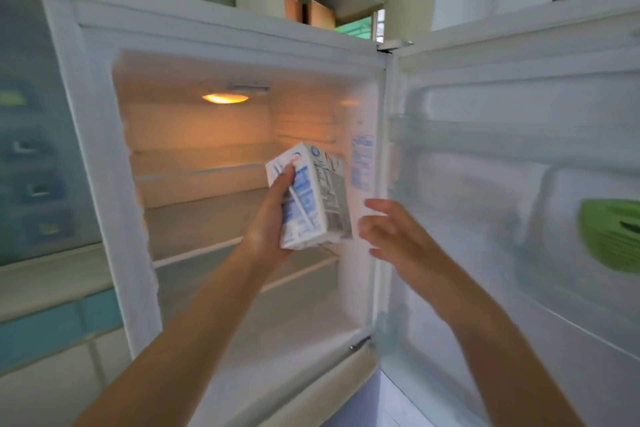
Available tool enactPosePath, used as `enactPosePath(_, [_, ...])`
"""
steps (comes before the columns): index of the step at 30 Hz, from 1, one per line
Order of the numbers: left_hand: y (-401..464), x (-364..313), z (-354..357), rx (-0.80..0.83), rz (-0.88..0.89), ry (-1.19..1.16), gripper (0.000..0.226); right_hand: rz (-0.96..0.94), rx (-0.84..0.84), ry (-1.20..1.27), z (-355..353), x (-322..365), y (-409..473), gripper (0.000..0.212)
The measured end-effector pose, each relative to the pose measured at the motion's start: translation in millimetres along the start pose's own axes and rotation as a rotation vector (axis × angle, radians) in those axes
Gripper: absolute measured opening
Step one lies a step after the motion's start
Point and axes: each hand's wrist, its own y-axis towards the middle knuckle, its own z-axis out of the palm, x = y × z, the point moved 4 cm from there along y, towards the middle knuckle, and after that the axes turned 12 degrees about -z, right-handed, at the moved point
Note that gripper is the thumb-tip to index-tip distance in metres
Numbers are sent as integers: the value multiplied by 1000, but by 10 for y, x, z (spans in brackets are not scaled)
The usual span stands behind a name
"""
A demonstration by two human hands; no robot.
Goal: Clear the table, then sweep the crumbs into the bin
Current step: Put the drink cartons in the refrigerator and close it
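Forearms enter from the bottom edge, both raised toward an open fridge (114, 163). Right hand (394, 236) is nearest the hinge side, fingers spread and relaxed, holding nothing, just beside the carton (311, 198) but apart from it. Left hand (273, 218) grips the carton from below and behind, thumb laid along its front face. Carton is white with blue print, tilted with its top leaning left, held in the air in front of the fridge opening, over the middle shelf (194, 218). Motion blur softens the print; text unreadable. Fridge door (519, 135) stands swung open to the right; a green object (613, 236) sits in its lower rack, identity unclear. Inside the fridge at the back, an orange lamp (225, 98) is lit on the ceiling. Behind the fridge top, two brown boxes (308, 12) stand on a wall shelf.
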Motion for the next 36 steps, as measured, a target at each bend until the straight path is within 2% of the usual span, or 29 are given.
enactPosePath(2, [45, -124, -116, -125, 64, 61, 38, -32, 55, 47, 280, -102, 386, 17])
enactPosePath(4, [88, -280, -259, -297, 194, 158, 35, -66, 105, 140, 497, -209, 730, 36])
enactPosePath(5, [101, -392, -331, -385, 277, 223, 32, -95, 120, 173, 584, -234, 895, 39])
enactPosePath(7, [105, -615, -388, -504, 424, 316, 18, -161, 151, 218, 722, -267, 1191, 28])
enactPosePath(9, [122, -816, -402, -561, 519, 401, 12, -209, 192, 305, 850, -271, 1476, 21])
enactPosePath(11, [178, -1002, -450, -627, 553, 485, 12, -226, 230, 374, 977, -283, 1762, 20])
enactPosePath(14, [312, -1260, -633, -815, 571, 604, 14, -225, 299, 396, 1179, -302, 2165, 20])
enactPosePath(16, [423, -1356, -806, -959, 537, 694, 40, -204, 340, 450, 1349, -370, 2390, 26])
enactPosePath(19, [565, -1491, -1090, -1208, 537, 830, 83, -174, 413, 570, 1607, -472, 2694, 16])
enactPosePath(21, [660, -1544, -1279, -1314, 495, 874, 100, -122, 412, 647, 1751, -604, 2884, 14])
enactPosePath(24, [722, -1542, -1300, -1363, 373, 940, 94, -36, 389, 679, 1918, -787, 3097, 20])
enactPosePath(29, [815, -1505, -1388, -1407, 333, 995, 91, -31, 402, 614, 2007, -838, 3279, 25])
enactPosePath(33, [819, -1414, -1358, -1408, 282, 1072, 95, -38, 364, 471, 1972, -788, 3313, 43])
enactPosePath(36, [830, -1306, -1300, -1377, 225, 1200, 94, -6, 268, 316, 1939, -891, 3425, 38])
